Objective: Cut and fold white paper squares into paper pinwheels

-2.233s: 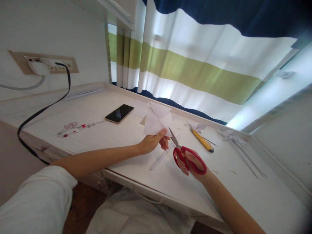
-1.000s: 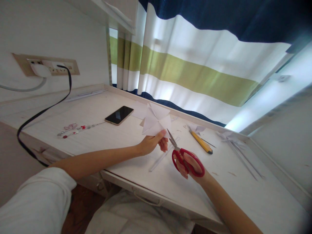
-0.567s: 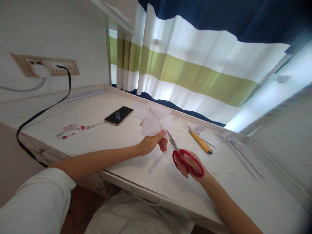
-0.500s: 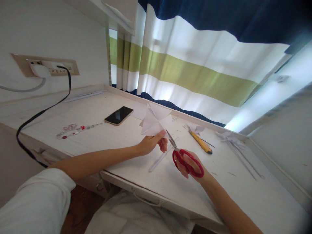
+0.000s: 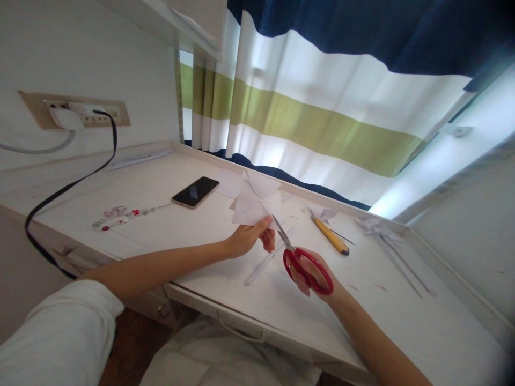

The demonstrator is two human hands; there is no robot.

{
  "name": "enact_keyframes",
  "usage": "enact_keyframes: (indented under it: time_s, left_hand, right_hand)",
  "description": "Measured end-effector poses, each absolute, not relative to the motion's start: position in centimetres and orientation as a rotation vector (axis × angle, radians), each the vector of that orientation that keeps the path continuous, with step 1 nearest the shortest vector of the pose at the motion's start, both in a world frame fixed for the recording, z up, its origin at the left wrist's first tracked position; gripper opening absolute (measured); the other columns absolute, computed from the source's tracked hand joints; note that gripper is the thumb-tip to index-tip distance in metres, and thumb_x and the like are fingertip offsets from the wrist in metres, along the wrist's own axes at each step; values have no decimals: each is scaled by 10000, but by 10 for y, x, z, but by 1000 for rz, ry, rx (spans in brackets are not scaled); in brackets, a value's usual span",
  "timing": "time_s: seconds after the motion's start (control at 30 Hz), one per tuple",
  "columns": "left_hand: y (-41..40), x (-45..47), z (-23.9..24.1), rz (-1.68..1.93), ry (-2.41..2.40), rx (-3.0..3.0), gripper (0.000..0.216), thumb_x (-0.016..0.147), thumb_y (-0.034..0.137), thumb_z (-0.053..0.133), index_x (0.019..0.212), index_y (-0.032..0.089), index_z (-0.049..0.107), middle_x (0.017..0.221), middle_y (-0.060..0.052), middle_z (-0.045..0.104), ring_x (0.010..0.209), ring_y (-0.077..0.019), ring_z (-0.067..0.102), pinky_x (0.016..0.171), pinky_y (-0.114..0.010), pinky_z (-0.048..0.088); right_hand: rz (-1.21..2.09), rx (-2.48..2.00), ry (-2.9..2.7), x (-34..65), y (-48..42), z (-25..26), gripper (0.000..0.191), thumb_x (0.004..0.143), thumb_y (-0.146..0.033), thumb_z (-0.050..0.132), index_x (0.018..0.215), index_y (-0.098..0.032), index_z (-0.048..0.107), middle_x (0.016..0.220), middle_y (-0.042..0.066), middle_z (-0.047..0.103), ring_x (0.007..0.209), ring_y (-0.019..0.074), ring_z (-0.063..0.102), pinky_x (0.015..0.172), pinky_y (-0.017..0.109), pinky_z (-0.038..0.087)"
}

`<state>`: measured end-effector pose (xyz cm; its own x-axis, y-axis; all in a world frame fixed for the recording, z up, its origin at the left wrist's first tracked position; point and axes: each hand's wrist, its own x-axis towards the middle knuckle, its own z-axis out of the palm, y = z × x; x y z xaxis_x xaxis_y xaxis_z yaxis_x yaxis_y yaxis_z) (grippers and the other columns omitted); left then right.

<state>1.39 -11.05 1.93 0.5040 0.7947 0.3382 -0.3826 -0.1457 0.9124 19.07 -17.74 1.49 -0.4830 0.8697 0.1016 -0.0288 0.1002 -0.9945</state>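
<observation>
A creased white sheet of paper (image 5: 257,195) is pinched along its lower edge by my left hand (image 5: 251,236), thumb on top and fingers curled beneath. My right hand (image 5: 311,271) grips the red handles of a pair of scissors (image 5: 295,257). The blades point up and left, their tips at the paper's lower right edge beside my left thumb. Whether the blades have the paper between them is hard to make out. Below the paper, a clear ruler-like strip (image 5: 265,262) lies on the white desk (image 5: 225,300).
A black phone (image 5: 196,192) lies left of the paper, with a beaded strap (image 5: 124,220) near it. On the right are a yellow utility knife (image 5: 330,235) and paper pinwheel-like pieces on sticks (image 5: 386,241). A black cable (image 5: 72,185) hangs over the desk's left edge.
The scissors and my right hand have shifted slightly left, bringing the blades closer over the paper's edge. My left hand keeps its hold on the paper.
</observation>
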Motion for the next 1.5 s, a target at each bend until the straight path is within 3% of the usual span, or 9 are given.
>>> enact_keyframes:
  time_s: [0.7, 0.83, 1.5]
  left_hand:
    - [-110, 12, 18, 1077, 393, 1349, 415, 756, 504, 440, 652, 110, 520, 468, -22, 570, 424, -127, 545, 451, -240, 428]
    - [-110, 14, 17, 1081, 420, 1345, 404, 770, 477, 435, 632, 107, 519, 463, -24, 567, 416, -120, 539, 448, -231, 429]
    - [-110, 12, 16, 982, 411, 1437, 412, 799, 422, 406, 557, 108, 521, 449, -26, 559, 408, -115, 532, 445, -223, 423]
  right_hand:
    - [1423, -896, -1560, 185, -174, 13, 281, 779, -433, 497, 728, -159, 466, 383, -87, 386, 273, 42, 290, 285, 179, 175]
    - [1427, -887, -1563, 185, -175, 11, 346, 737, -501, 515, 738, -158, 468, 379, -88, 383, 276, 43, 283, 288, 181, 170]
    - [1486, -796, -1627, 187, -174, 10, 394, 733, -557, 478, 783, -166, 454, 412, -81, 393, 308, 52, 299, 318, 188, 209]
